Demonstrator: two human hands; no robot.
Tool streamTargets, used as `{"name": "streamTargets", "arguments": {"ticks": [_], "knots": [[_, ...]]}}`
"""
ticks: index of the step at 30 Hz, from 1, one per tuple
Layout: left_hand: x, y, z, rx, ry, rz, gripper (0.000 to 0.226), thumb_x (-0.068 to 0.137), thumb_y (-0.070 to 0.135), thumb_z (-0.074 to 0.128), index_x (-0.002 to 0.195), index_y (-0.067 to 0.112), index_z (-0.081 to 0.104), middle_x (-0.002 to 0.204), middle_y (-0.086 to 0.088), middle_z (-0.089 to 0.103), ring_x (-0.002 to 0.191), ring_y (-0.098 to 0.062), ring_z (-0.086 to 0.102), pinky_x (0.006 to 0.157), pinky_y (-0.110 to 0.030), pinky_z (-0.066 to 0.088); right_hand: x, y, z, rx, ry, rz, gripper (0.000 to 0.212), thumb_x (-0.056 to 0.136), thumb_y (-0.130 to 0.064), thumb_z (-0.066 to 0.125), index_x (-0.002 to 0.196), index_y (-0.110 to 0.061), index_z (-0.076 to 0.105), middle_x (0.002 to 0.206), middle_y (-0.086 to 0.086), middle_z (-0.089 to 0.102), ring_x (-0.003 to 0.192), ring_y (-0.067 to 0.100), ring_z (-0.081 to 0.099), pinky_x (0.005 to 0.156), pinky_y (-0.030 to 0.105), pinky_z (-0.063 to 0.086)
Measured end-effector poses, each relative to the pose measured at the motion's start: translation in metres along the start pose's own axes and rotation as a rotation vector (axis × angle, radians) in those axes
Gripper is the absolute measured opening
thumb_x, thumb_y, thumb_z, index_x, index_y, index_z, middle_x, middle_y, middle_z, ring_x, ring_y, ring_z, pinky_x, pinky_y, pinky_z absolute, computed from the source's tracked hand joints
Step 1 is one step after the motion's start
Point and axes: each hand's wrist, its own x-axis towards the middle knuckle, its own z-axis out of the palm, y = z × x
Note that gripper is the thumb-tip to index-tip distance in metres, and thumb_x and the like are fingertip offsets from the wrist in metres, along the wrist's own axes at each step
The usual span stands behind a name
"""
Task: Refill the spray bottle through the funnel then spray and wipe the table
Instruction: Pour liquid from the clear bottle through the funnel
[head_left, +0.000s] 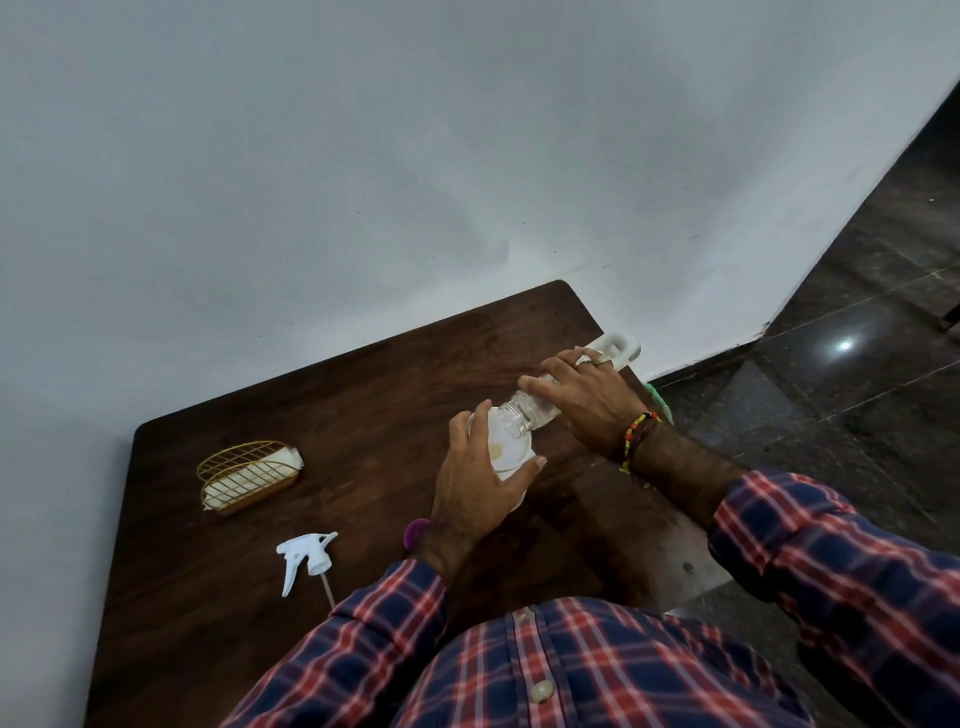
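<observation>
A white funnel stands near the table's right side, and my left hand is wrapped around it from the near side. Whatever the funnel sits in is mostly hidden by that hand. My right hand grips a clear plastic bottle, which is tipped nearly flat with its open mouth over the funnel's bowl. The white trigger spray head, with its dip tube, lies apart on the table to the near left.
The dark wooden table stands against a white wall. A gold wire basket with a white cloth lies at the left. A purple cap sits by my left wrist. A white handled object lies at the far right edge.
</observation>
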Motion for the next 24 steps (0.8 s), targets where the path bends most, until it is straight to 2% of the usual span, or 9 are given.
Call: {"name": "streamTargets", "arguments": {"ticks": [4,17,24], "knots": [[0.0001,-0.0001,0.0001,0.014,0.006,0.004,0.095,0.074,0.069,0.066,0.149,0.025,0.025,0.145,0.004,0.028,0.116,-0.001,0.037,0.084,-0.014,0.038,-0.0002,0.0011,0.0012,-0.001,-0.001,-0.004,0.056,0.071,-0.009,0.041,0.122,-0.023,0.057,0.107,0.012,0.063,0.101,0.037,0.061,0.095,0.053,0.046],[-0.0011,-0.0004,0.0004,-0.017,0.013,0.001,0.096,0.074,0.069,0.067,0.148,0.024,0.026,0.144,0.004,0.029,0.122,-0.01,0.045,0.087,-0.016,0.04,-0.0009,-0.0004,-0.0022,-0.014,-0.032,-0.005,0.058,0.067,-0.007,0.063,0.122,-0.021,0.059,0.109,0.012,0.063,0.103,0.037,0.061,0.094,0.053,0.045],[-0.001,-0.0003,0.0007,-0.014,0.018,-0.003,0.096,0.073,0.069,0.066,0.148,0.024,0.027,0.144,0.004,0.029,0.121,-0.011,0.046,0.086,-0.016,0.041,-0.0007,-0.0008,-0.0034,-0.005,-0.032,0.004,0.052,0.072,-0.009,0.053,0.123,-0.019,0.059,0.11,0.015,0.063,0.104,0.038,0.06,0.095,0.055,0.044]]}}
